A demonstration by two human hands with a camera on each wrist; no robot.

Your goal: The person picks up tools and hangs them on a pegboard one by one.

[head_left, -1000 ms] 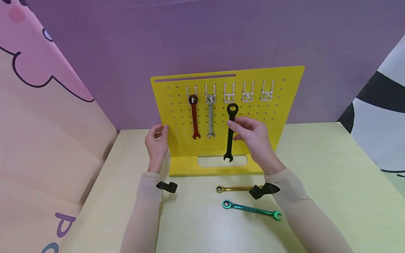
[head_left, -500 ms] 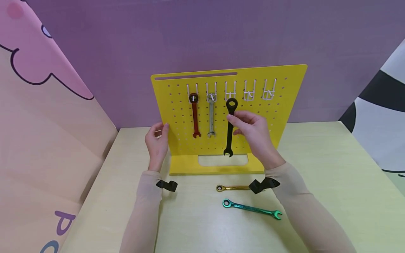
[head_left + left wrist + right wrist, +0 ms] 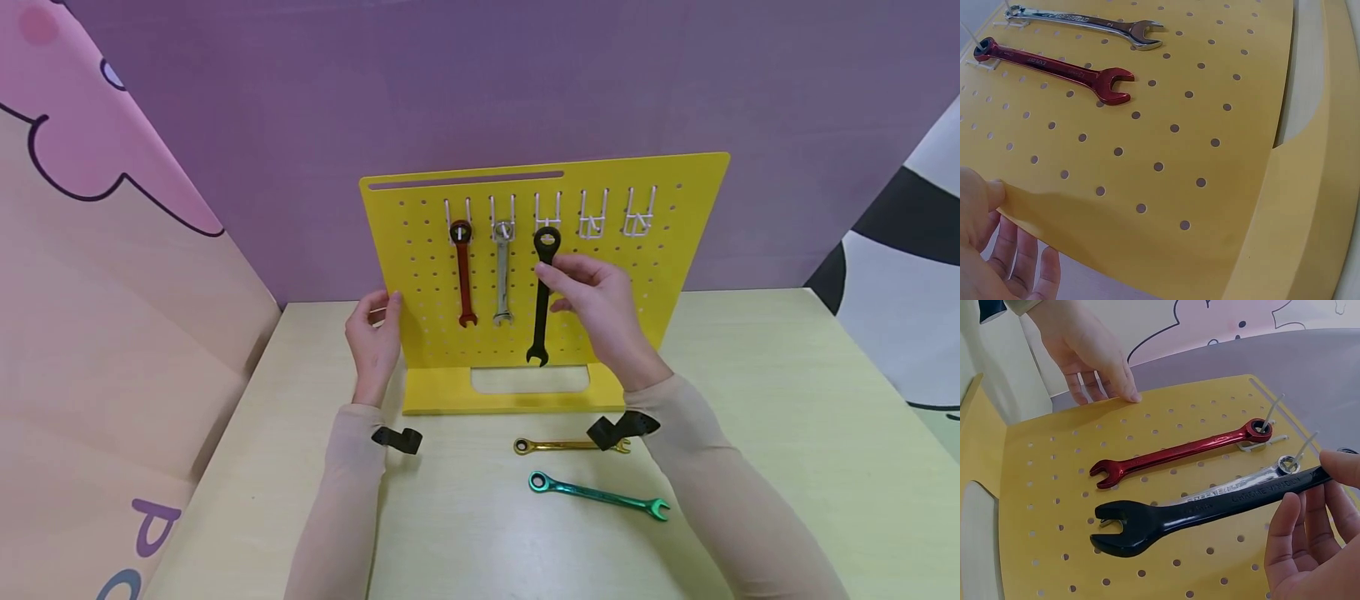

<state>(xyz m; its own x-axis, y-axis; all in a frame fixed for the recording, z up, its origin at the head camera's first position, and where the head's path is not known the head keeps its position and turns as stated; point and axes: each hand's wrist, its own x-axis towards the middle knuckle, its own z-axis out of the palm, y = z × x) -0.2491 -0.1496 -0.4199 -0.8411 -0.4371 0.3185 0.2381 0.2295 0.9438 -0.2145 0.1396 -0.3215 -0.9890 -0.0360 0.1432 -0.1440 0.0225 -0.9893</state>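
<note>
My right hand [image 3: 600,304] pinches a black wrench [image 3: 541,312] near its ring end, the open jaw hanging down. The ring is in front of the third white hook [image 3: 547,220], apart from the board as far as I can tell. On the yellow pegboard [image 3: 600,325], a red wrench [image 3: 464,279] and a silver wrench [image 3: 502,279] hang by their rings from the first two hooks. My left hand [image 3: 372,342] grips the board's left edge, its thumb on the front face and fingers behind, as the left wrist view [image 3: 1007,250] shows.
Two more white hooks [image 3: 592,225] sit to the right on the board. On the table [image 3: 450,517] before the base lie a gold wrench [image 3: 555,446], partly under the right wrist strap, and a green wrench [image 3: 600,495]. A purple backdrop [image 3: 525,75] stands behind.
My right hand has raised the black wrench, bringing its ring from below the third hook to that hook's lower end. The left hand keeps its grip on the board edge.
</note>
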